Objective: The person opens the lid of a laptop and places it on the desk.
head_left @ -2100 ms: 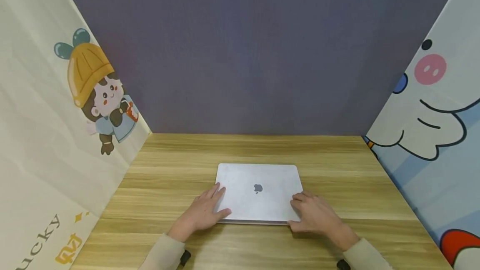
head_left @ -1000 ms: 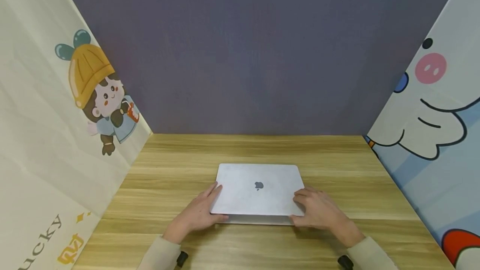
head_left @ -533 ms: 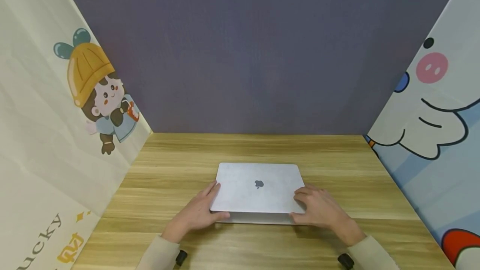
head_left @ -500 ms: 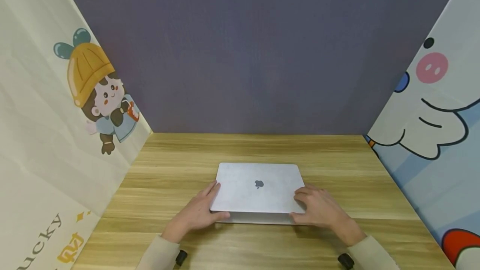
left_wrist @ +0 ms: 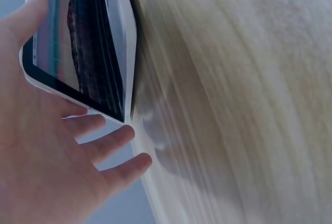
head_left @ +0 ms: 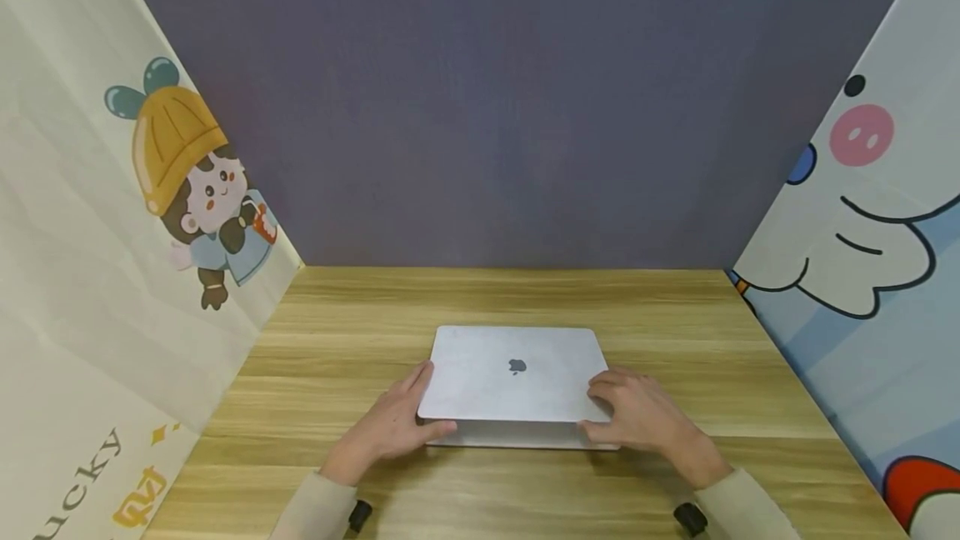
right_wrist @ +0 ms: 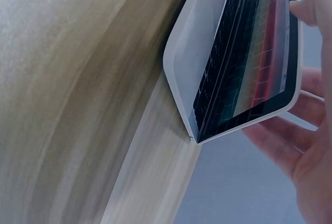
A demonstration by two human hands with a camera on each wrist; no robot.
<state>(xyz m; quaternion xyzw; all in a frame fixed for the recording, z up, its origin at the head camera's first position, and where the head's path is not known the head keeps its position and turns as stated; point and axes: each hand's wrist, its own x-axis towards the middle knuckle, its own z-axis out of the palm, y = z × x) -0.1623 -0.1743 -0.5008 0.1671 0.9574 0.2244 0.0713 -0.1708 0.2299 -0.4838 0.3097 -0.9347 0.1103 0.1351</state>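
A silver laptop (head_left: 502,394) with a dark apple logo lies on the wooden table, its lid partly raised at the near edge. Under the lid, a strip of the base (head_left: 517,435) shows. At the lid's left corner my left hand (head_left: 390,423) holds the edge, its thumb on the screen side and its other fingers along the side and behind. My right hand (head_left: 645,415) pinches the right corner, with the thumb on the inner face and fingers over the outside. Both wrist views show the screen (left_wrist: 78,32) with coloured bands; the right one also shows the black keyboard (right_wrist: 228,58).
The wooden table (head_left: 360,307) ends at a dark grey panel (head_left: 510,107) at the back. White sheets with cartoon prints stand on the left (head_left: 67,215) and right (head_left: 900,273). A small black device (head_left: 690,518) sits at each wrist.
The lid has risen from flat on the base to partly raised, its near edge lifting between both hands. It rose slightly more over the last half second. The base has stayed in place.
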